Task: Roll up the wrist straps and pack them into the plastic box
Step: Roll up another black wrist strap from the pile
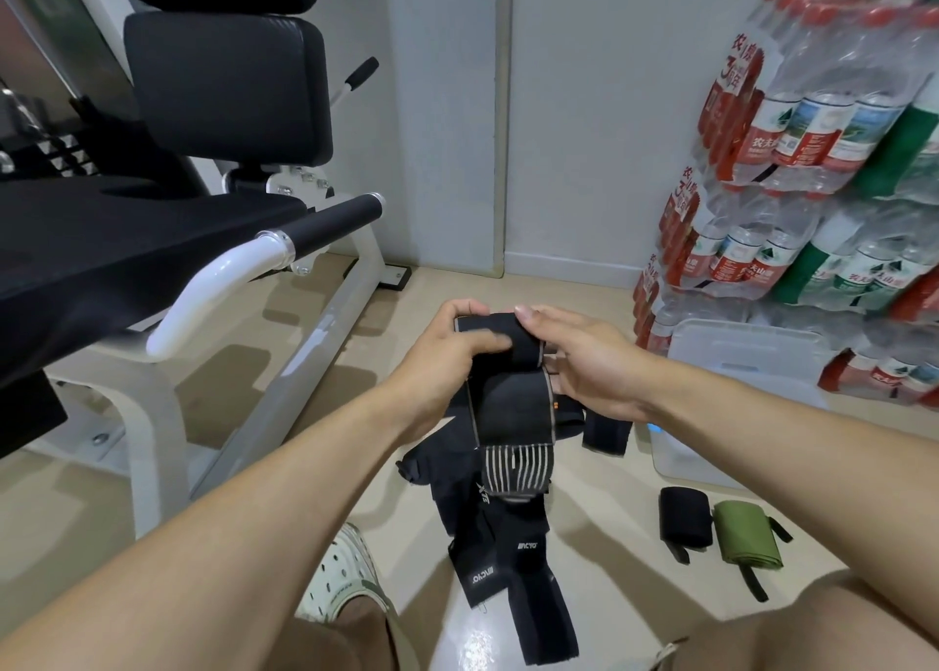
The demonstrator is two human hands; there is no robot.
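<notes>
A black wrist strap (508, 406) with a grey striped end hangs between my hands above the floor. My left hand (452, 350) grips its top end, thumb laid across the fabric. My right hand (584, 360) holds the strap's right side, fingers curled over the top edge. Below lies a pile of loose black straps (508, 543) on the floor. One black rolled strap (683, 515) and one green rolled strap (744, 533) lie side by side at the right. The clear plastic box (681, 459) stands behind them, partly hidden by my right forearm, its lid (747, 350) propped behind.
A gym machine with black pads and a white frame (244, 269) fills the left side. Stacked packs of water bottles (813, 162) stand at the right wall. My foot in a pale clog (345, 574) rests on the beige floor at the bottom.
</notes>
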